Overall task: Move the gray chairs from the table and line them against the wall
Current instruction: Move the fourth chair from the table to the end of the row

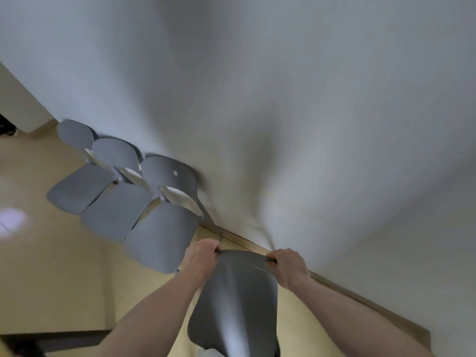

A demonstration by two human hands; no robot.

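I hold a gray chair by the top of its backrest, close to the white wall. My left hand grips the backrest's left corner and my right hand grips its right corner. Three more gray chairs stand in a row with their backs to the wall, to the left of the held one: the nearest chair, the middle chair and the far chair. The held chair's legs are hidden below the frame.
A wooden baseboard runs along the foot of the wall over the tan floor. A dark edge shows at the bottom left. A beige wall corner stands at the far left.
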